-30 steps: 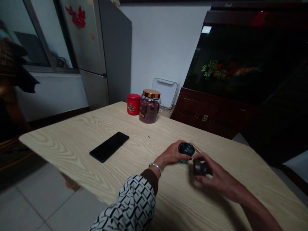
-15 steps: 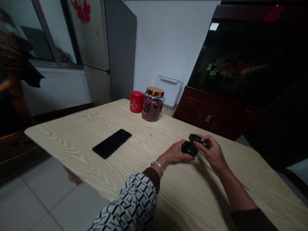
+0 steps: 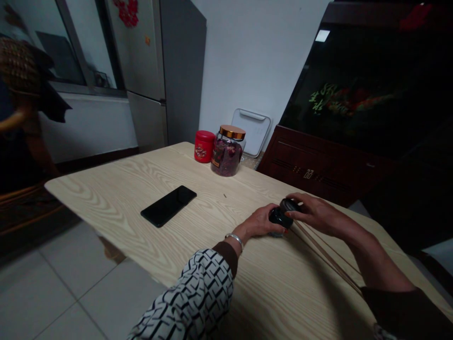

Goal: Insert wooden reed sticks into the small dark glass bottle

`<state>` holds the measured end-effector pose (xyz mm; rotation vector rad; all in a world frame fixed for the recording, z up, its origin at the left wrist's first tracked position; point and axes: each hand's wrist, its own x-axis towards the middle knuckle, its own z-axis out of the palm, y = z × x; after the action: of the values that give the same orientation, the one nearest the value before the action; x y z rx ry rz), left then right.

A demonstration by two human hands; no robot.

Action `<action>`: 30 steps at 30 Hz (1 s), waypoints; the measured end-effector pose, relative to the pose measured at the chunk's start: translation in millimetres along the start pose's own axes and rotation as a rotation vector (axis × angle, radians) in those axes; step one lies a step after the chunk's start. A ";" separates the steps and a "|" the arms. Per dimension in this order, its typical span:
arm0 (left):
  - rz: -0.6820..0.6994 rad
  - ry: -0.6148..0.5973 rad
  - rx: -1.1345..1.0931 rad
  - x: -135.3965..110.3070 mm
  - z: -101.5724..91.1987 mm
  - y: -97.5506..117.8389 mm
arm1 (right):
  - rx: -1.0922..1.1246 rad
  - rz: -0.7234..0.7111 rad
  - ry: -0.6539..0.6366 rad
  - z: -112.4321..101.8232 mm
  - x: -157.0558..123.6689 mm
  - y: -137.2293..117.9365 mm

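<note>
My left hand is closed around a dark, shiny, rounded container low over the table, its base partly hidden by my fingers. My right hand grips a black round lid from above and the side. The lid sits tilted at the container's upper right edge; I cannot tell whether it is attached. A thin brownish strap runs from near the container toward my right forearm. Left of my hands, a black smartphone lies flat on the wooden table.
A red canister and a clear jar with a copper lid and dark red contents stand at the table's far edge. A white panel leans on the wall. A fridge and a dark cabinet stand behind.
My right hand has turned flatter over the lid, its forearm swinging out to the right. More of the strap shows below it. My left hand keeps its hold; the view has shifted slightly.
</note>
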<state>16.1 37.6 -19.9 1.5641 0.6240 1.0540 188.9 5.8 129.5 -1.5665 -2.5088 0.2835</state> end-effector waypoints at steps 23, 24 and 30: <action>-0.005 -0.009 -0.060 0.7 1.5 0.2 | -0.113 0.320 0.370 -8.7 -22.8 -4.6; -0.002 -0.015 -0.071 0.4 1.4 1.1 | -0.027 0.230 0.344 -6.2 -22.6 -1.2; 0.003 -0.011 -0.033 -1.9 0.5 6.8 | 0.067 -0.001 0.090 2.9 -16.1 3.1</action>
<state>14.8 34.0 -14.0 1.5416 0.5936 1.0521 197.9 -7.5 125.2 -1.5179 -2.4061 0.2875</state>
